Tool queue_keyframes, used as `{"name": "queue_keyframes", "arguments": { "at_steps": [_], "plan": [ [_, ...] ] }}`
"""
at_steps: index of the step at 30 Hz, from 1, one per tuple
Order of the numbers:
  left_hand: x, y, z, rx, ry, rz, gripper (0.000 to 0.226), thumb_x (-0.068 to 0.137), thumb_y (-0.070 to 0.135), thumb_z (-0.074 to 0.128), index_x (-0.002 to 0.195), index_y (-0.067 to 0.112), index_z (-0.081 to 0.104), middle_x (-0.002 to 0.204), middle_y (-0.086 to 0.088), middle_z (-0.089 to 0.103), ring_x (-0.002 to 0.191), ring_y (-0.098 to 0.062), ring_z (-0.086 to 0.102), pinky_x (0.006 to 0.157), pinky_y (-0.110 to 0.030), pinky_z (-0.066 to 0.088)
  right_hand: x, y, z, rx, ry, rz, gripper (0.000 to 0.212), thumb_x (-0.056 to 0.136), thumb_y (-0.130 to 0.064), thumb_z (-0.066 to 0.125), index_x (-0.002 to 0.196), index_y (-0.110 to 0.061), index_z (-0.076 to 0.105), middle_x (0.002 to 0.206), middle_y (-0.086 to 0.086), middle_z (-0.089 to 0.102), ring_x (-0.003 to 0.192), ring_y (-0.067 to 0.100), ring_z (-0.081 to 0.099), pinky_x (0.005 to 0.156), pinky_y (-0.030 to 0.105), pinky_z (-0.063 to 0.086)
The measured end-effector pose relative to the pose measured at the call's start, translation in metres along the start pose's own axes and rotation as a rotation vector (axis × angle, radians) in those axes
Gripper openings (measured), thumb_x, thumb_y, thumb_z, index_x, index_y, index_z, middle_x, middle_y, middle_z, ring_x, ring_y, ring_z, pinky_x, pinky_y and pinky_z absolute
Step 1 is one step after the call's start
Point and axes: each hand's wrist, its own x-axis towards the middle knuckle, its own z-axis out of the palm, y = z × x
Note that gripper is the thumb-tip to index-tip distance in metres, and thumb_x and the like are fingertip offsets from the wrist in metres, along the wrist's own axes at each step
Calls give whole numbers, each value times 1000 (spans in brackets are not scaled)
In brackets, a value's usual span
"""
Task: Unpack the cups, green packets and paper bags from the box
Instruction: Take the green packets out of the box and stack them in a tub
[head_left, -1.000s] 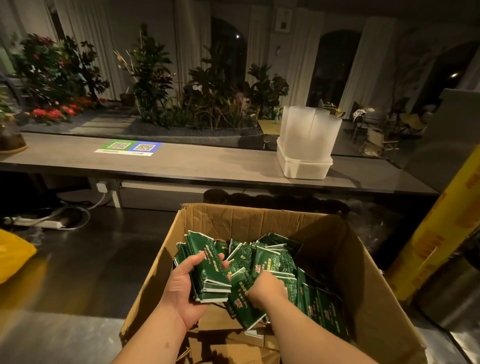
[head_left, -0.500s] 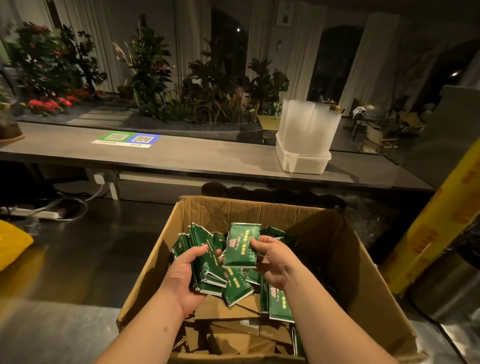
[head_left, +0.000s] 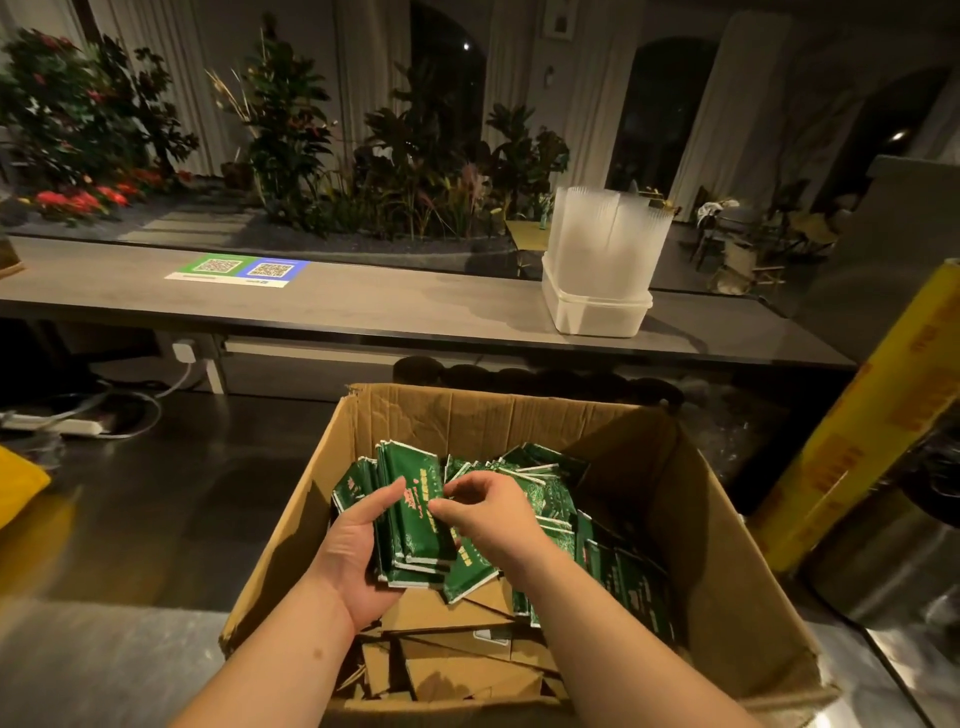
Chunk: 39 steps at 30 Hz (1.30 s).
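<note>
A bundle of flat green foil packets (head_left: 415, 499) is held in the middle of the frame, inside the open brown cardboard box (head_left: 467, 410). The bundle is clamped by the left hand (head_left: 358, 551), with the thumb laid across its front face and the fingers curled behind. Its long axis runs from the lower centre towards the upper centre of the frame, nearly upright.

The right hand (head_left: 493, 519) is placed just right of the bundle. Its thumb and forefinger are drawn close together at the front packet's face, and whether a packet is nipped between them cannot be told.

The loose green packets (head_left: 613, 566) are heaped to the right and behind that hand, along the box's right side, lying at mixed angles. The right hand is judged the nearer for the next pick, the left being kept as the holder.

Folded brown paper bags (head_left: 457, 670) are seen beneath the packets, at the lower centre of the frame. Stacked translucent plastic cups (head_left: 602, 234) are stood in a white plastic tub (head_left: 597, 312) on the grey counter (head_left: 389, 301), upper right, well apart from the box.
</note>
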Motion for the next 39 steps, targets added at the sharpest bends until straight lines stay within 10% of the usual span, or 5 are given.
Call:
{"name": "queue_keyframes", "arguments": {
  "at_steps": [10, 21, 39],
  "plan": [
    [3, -1, 5, -92, -5, 27, 52, 81, 22, 66, 127, -2, 61, 125, -25, 65, 103, -38, 66, 109, -57, 43, 27, 57, -95, -541, 332, 270, 24, 95, -17, 67, 119, -17, 64, 106, 2, 66, 94, 18, 65, 87, 40, 60],
    [6, -2, 3, -100, 13, 8, 58, 82, 26, 69, 133, -1, 60, 134, -25, 64, 104, -38, 67, 112, -57, 41, 20, 68, -64, -1152, 62, 387, 69, 75, -86, 59, 87, -18, 62, 88, -2, 69, 82, 18, 67, 80, 34, 59],
    [10, -4, 2, 110, 94, -48, 62, 74, 20, 75, 131, -2, 62, 113, -24, 68, 109, -39, 65, 100, -54, 51, 10, 16, -61, -705, 214, 195, 9, 92, -23, 64, 86, -16, 61, 85, 2, 68, 81, 19, 70, 75, 41, 64]
  ]
}}
